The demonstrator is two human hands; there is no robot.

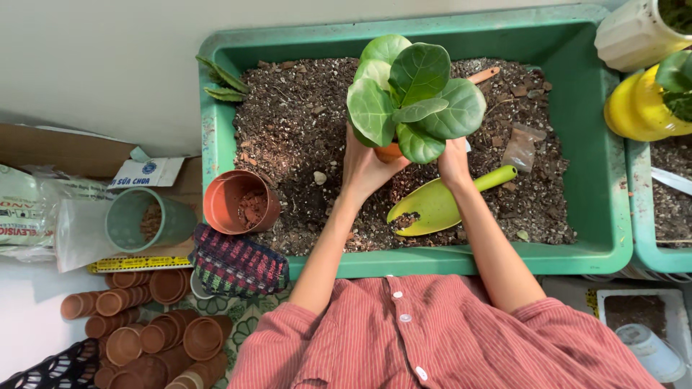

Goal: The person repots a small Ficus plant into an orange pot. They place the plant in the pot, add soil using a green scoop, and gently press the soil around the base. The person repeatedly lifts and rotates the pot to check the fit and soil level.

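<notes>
A plain pale wall [108, 65] fills the upper left, evenly lit by soft light. Below it a flat brown cardboard sheet [58, 151] lies on a pale floor [29, 324], and a patterned floral mat [245, 320] shows nearby.

The plant's leaves [414, 90] look glossy and smooth, above coarse, crumbly soil [303, 122]. The green tub [587, 144] and lime trowel [440, 205] are smooth plastic; the mitt [238, 263] is knitted cloth.

Red striped button shirt (white buttons), short sleeves, bare forearms
</notes>
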